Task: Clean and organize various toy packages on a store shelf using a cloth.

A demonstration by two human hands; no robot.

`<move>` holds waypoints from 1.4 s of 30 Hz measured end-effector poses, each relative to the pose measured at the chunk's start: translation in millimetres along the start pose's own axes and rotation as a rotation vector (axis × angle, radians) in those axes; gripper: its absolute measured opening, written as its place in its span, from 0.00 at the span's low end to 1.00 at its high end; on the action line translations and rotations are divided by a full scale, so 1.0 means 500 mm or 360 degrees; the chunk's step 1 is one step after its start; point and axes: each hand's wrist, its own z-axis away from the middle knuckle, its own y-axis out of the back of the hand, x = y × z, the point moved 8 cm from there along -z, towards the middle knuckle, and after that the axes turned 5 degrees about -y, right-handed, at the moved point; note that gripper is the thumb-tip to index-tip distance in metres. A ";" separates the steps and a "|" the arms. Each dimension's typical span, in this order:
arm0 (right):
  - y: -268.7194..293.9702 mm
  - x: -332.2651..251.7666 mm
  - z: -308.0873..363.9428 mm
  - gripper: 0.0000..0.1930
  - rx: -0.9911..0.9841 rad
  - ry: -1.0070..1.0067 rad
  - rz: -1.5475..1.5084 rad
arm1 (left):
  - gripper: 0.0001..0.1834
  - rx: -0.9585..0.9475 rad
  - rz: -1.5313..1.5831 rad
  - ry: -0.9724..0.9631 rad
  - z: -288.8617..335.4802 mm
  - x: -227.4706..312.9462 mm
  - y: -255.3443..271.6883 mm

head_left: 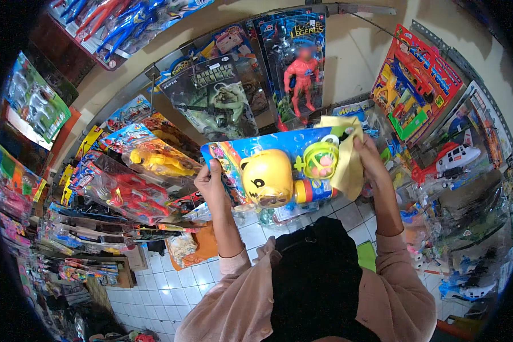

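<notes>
Pack: a blue card with a yellow bear [267, 178], a green toy [322, 159] and a small bottle [313, 191] on its front; the pack [295, 151] is held up in front of the chest, slightly tilted, between both hands and above the tiled floor [159, 299].
Left hand: the left hand [212, 181] grips the pack's left edge, thumb on the front face; the fingers behind are mostly hidden. This looks like the steadying hold, best kept at the edge, firm enough to stop the card from swinging but light enough not to crease it.
Right hand: the right hand [370, 159] is closed on the cloth at the pack's right end; whether it also pinches the card through the fabric, I cannot tell.
Cloth: the yellow cloth [349, 176] lies over the right end, beside the green toy. Keeping it bunched under the fingers would give better control than a loose, trailing corner.
Bear: it bulges well out from the card, so pressure there should be gentle, following the curve.
Hanging toys: the red figure [302, 82] and the tool set [419, 94] hang near; small, close movements should avoid knocking them.
</notes>
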 end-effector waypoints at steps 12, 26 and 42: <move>0.060 -0.110 0.032 0.19 0.0861 0.0539 0.0936 | 0.13 -0.0362 0.0030 0.0205 0.014 -0.034 -0.121; 0.054 -0.191 -0.011 0.16 0.0189 0.0809 0.1358 | 0.13 -0.1745 -0.0819 -0.0432 0.095 0.076 -0.498; 0.207 -0.239 -0.048 0.11 0.0400 0.0994 0.1191 | 0.13 -0.1804 -0.0939 -0.0491 0.117 0.029 -0.580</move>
